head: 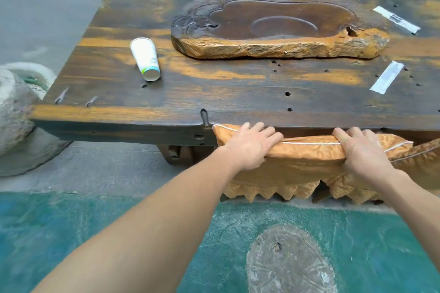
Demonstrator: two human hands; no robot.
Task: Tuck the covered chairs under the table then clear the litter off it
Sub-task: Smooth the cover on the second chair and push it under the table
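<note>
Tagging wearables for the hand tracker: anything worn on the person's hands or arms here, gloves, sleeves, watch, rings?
Nothing worn in view. Left hand and right hand are bare: no gloves, rings or wristbands. Left forearm and right forearm are uncovered to the frame edge; no sleeve.

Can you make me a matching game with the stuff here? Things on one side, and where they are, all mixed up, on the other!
Things:
1 cup
2 tray
3 chair
4 near wrapper

Places:
A gripped by the left hand and right hand
B lying on its side, left part of the table
C lying flat, right part of the table
D middle of the table, toward the far edge

Pairs: 1-B, 2-D, 3-A, 4-C
</note>
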